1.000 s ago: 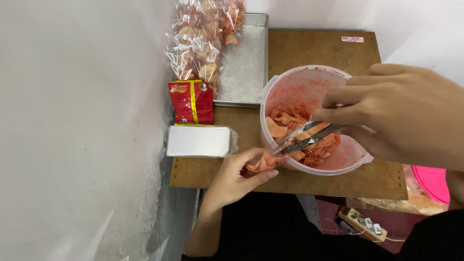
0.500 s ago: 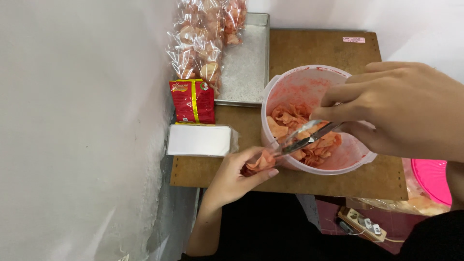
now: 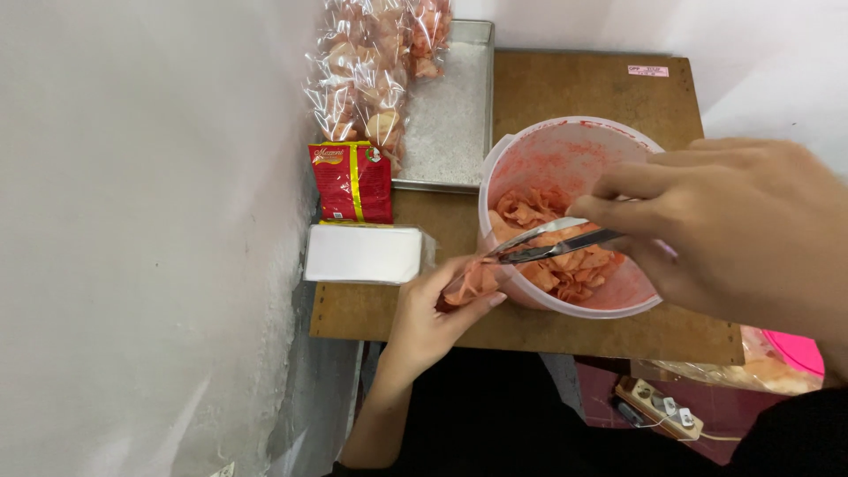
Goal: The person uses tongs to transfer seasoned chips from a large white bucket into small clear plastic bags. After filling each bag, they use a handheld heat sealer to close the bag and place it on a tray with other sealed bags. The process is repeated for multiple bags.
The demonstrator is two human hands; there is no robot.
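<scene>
My right hand (image 3: pixel 733 225) grips metal tongs (image 3: pixel 552 240) that reach leftward over the near rim of a large translucent bucket (image 3: pixel 565 146) stained red inside and holding orange-red chips (image 3: pixel 565 256). My left hand (image 3: pixel 433 318) is at the bucket's near-left side and holds a small clear bag of chips (image 3: pixel 468 283) right at the tong tips. Whether the tongs pinch a chip is hard to tell.
The wooden table (image 3: pixel 565 84) stands against a white wall on the left. A metal tray (image 3: pixel 450 115) at the back holds packed bags of chips (image 3: pixel 371 71). A red packet (image 3: pixel 353 181) and a stack of white bags (image 3: pixel 364 254) lie at the left. A power strip (image 3: pixel 658 408) lies below.
My right hand has shifted slightly, moving the tongs from the chips in the bucket toward the bag in my left hand. The left hand has stayed in place.
</scene>
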